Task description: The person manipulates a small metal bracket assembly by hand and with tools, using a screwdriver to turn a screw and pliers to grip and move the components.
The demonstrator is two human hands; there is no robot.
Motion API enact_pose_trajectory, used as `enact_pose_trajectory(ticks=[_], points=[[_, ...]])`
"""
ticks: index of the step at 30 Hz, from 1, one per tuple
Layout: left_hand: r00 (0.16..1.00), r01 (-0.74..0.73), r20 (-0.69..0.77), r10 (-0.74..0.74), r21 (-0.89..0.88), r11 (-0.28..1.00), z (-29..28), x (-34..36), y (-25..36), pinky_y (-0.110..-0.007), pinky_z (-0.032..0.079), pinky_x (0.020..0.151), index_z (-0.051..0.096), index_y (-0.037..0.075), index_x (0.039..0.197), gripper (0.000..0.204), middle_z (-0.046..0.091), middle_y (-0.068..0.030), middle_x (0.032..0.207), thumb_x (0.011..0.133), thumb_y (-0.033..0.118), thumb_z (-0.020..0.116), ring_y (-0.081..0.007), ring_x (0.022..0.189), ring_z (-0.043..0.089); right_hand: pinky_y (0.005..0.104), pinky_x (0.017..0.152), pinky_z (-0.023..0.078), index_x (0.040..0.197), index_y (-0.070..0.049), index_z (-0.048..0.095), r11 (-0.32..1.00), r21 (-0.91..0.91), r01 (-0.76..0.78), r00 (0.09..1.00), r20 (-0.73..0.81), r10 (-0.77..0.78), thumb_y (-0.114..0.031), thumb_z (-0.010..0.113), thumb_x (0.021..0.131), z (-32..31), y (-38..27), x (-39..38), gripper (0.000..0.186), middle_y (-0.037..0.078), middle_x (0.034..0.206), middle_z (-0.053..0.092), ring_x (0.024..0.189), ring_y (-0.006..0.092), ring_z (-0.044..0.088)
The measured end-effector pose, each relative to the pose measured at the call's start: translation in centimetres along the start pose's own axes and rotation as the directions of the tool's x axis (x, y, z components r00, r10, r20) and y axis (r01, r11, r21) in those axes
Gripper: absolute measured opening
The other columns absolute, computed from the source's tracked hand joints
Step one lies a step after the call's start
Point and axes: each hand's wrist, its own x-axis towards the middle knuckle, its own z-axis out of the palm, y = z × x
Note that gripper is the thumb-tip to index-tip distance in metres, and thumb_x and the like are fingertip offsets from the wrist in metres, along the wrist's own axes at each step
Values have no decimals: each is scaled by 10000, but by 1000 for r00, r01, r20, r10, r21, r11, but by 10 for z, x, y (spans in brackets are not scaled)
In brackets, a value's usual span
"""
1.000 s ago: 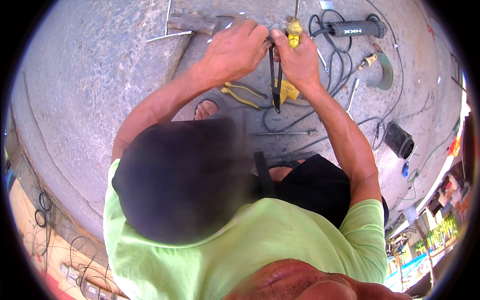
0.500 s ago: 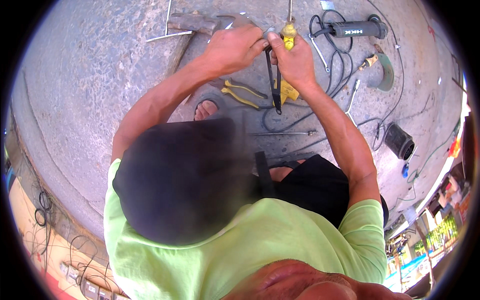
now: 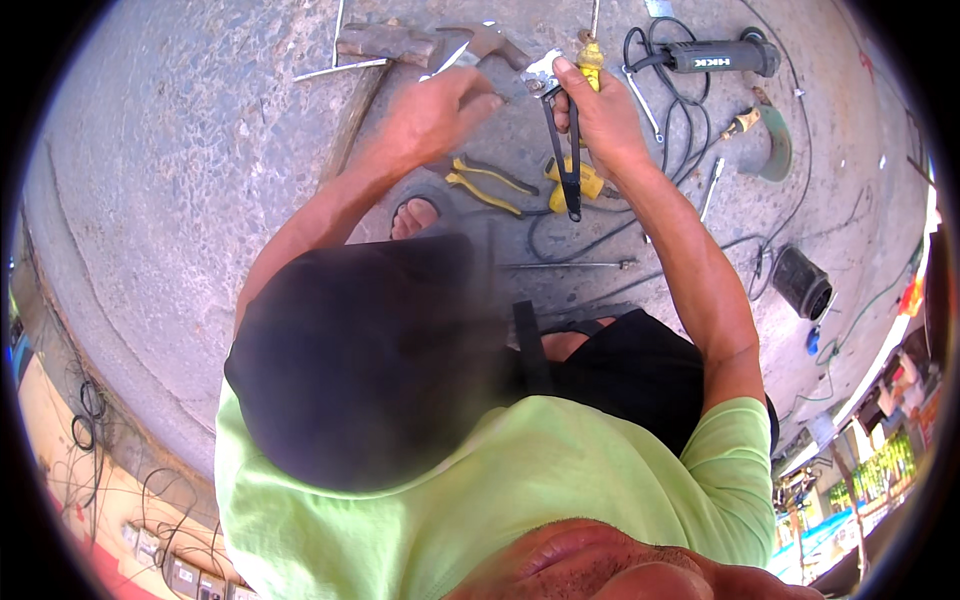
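Note:
My right hand (image 3: 608, 115) is closed round a long, narrow black metal bracket (image 3: 570, 175), which hangs down from the fingers. At its top, by my thumb, sits a shiny silver metal piece (image 3: 541, 76). A yellow-handled screwdriver (image 3: 591, 66) is in the same hand, its shaft pointing away from me. My left hand (image 3: 437, 115), slightly blurred, is apart from the bracket, with thumb and forefinger spread and nothing visible between them. Just beyond it lie a curved, rusty metal piece (image 3: 490, 45) and a hammer (image 3: 385, 45) with a wooden handle.
Yellow-handled pliers (image 3: 485, 185) lie near my foot, beside a yellow tool or plug (image 3: 580, 185). To the right are an angle grinder (image 3: 715, 57) with a looped cord, a wrench (image 3: 643, 105), a curved green guard (image 3: 772, 145) and a black cup-like container (image 3: 800, 283).
My left hand has let go of the bracket end and drawn back left. My right hand has shifted slightly right with bracket and screwdriver, uncovering the silver piece.

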Motion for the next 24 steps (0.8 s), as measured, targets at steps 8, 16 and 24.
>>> enact_pose_trajectory(ticks=[8, 16, 24], points=[[891, -449, 262, 371, 388, 805, 49, -68, -27, -463, 392, 1013, 572, 69, 1299, 605, 549, -119, 1169, 747, 173, 795, -327, 1172, 508, 263, 600, 458, 975, -88, 609, 978, 197, -75, 997, 34, 70, -410, 660, 1006, -12, 3, 6, 327, -5, 754, 589, 640, 106, 557], [939, -326, 174, 297, 175, 929, 21, -52, -14, -470, 397, 1049, 557, 72, 1310, 627, 589, -146, 1175, 721, 116, 768, -354, 1168, 547, 264, 632, 465, 983, -100, 609, 986, 169, -15, 1000, -4, 16, -397, 649, 1010, -26, -3, 8, 301, -18, 755, 588, 656, 104, 558], [949, -244, -238, 208, -129, 961, -31, -62, -30, -393, 483, 1028, 573, 66, 1275, 566, 592, -139, 1306, 759, 26, 803, -308, 1230, 586, 264, 624, 462, 983, -93, 609, 978, 208, -21, 1000, -11, 24, -400, 646, 1015, -30, -1, 15, 311, -10, 755, 589, 652, 105, 557]])
